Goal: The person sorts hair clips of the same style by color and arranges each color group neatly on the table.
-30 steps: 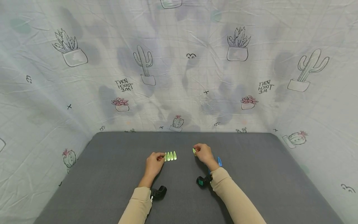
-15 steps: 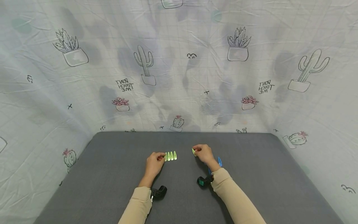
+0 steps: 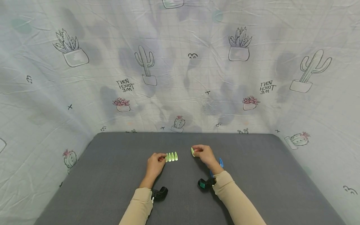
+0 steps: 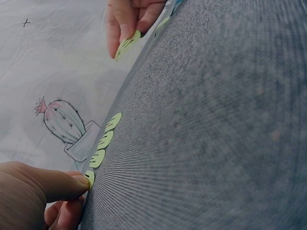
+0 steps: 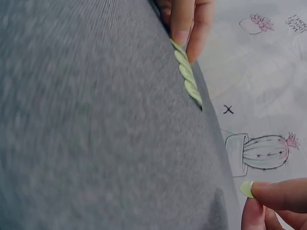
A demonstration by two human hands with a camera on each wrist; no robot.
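Observation:
Several yellow-green snap hair clips point(image 3: 172, 156) lie side by side in a row on the grey table. My left hand point(image 3: 156, 164) is at the row's left end, its thumb and index finger pinching the leftmost clip point(image 4: 90, 178), partly covered by the fingertips. To the right of the row, my right hand point(image 3: 204, 154) pinches another yellow-green hair clip point(image 3: 192, 152) between thumb and fingertips. That clip is held above the table, its narrow shape tilted in the head view. In the right wrist view, only its rounded end point(image 5: 246, 189) shows past the fingers.
A blue hair clip point(image 3: 221, 162) lies right of my right wrist, and another blue piece point(image 3: 211, 172) is mostly hidden under that arm. The grey tabletop point(image 3: 180, 200) ends at a patterned cloth backdrop point(image 3: 180, 78). Each wrist wears a black camera mount point(image 3: 160, 193).
My right hand has shifted slightly left with its hair clip, toward the row. My left hand stays at the row's left end, and the row has not moved.

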